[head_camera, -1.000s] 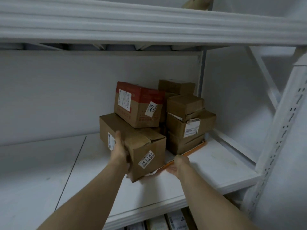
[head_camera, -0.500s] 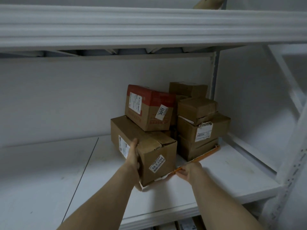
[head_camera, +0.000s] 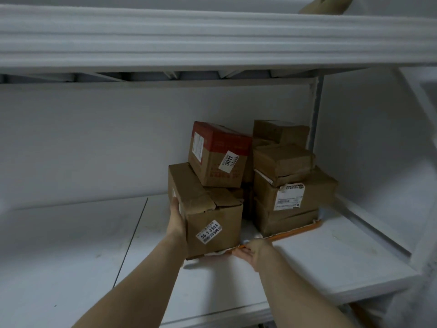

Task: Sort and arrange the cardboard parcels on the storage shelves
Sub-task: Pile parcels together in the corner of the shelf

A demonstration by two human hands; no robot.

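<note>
A pile of cardboard parcels stands at the right end of the white shelf (head_camera: 307,261). The front one is a long brown box (head_camera: 212,218) with a white 56-3-3304 label. My left hand (head_camera: 176,221) presses flat against its left side. A red-topped box (head_camera: 218,155) marked 3011 leans on top of it. To the right, several brown boxes (head_camera: 288,185) are stacked. A flat orange-edged parcel (head_camera: 293,232) lies under the pile. My right hand (head_camera: 254,252) pinches its near corner.
The upper shelf (head_camera: 212,36) hangs low over the pile, with a brown parcel (head_camera: 326,4) peeking over its edge. A grey upright post (head_camera: 315,110) stands behind the stack. The side frame (head_camera: 416,162) closes the right end. Bare shelf board stretches to the left.
The view has shifted so the pile sits further right and closer. My left hand has slid along the long box's left side. My right hand stays at the flat parcel's corner.
</note>
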